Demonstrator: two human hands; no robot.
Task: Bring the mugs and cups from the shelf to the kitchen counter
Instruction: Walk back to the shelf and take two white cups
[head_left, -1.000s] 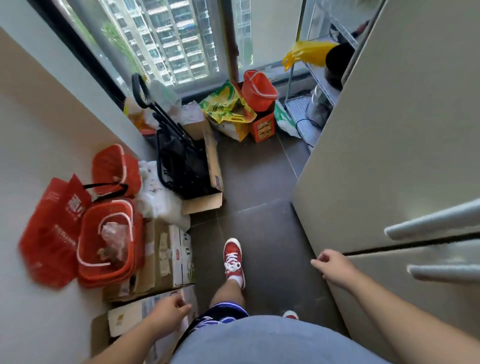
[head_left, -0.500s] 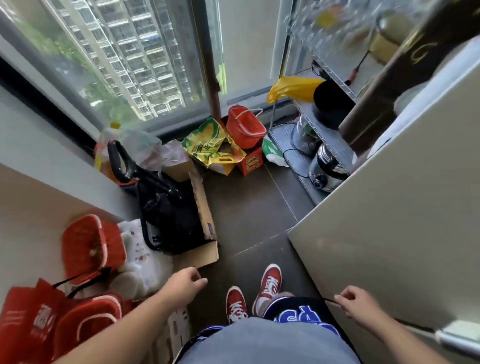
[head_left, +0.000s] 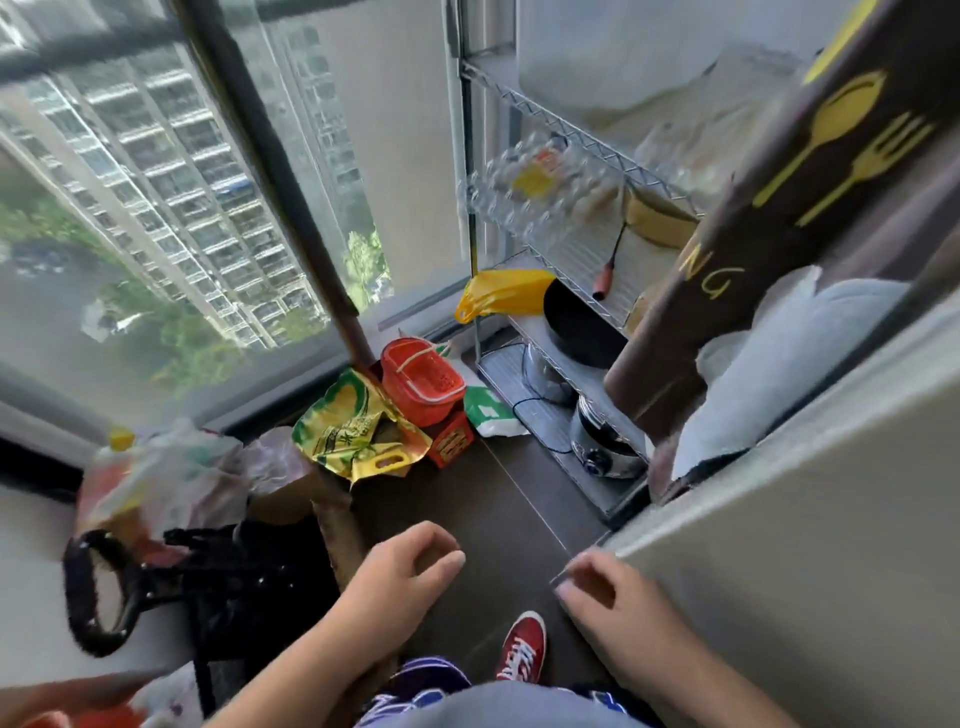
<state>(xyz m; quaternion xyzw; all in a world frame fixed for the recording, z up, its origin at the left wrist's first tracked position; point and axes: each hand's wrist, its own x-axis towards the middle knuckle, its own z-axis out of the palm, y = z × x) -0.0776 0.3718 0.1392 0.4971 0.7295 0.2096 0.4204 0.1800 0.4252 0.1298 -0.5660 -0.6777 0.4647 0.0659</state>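
Observation:
A metal wire shelf (head_left: 566, 244) stands ahead on the right, past the corner of a tall white cabinet (head_left: 810, 519). On its upper level I make out blurred clear glasses or cups (head_left: 524, 182); no mug is plainly visible. A black pot (head_left: 576, 322) and steel cookers (head_left: 602, 441) sit on lower levels. My left hand (head_left: 400, 577) hangs empty above the dark floor, fingers loosely curled. My right hand (head_left: 608, 592) is empty too, close to the cabinet's corner, fingers bent.
A red basket (head_left: 423, 384), a yellow-green bag (head_left: 353, 426) and a red box (head_left: 452, 441) lie under the window. A black trolley (head_left: 218, 577) and plastic bags (head_left: 161, 478) crowd the left. A narrow strip of dark floor (head_left: 498, 514) runs to the shelf. A brown box with yellow cutlery print (head_left: 769, 218) tops the cabinet.
I have walked forward and my view has tilted up, so the wire shelf is closer and larger. Both hands have swung forward in front of me, still empty.

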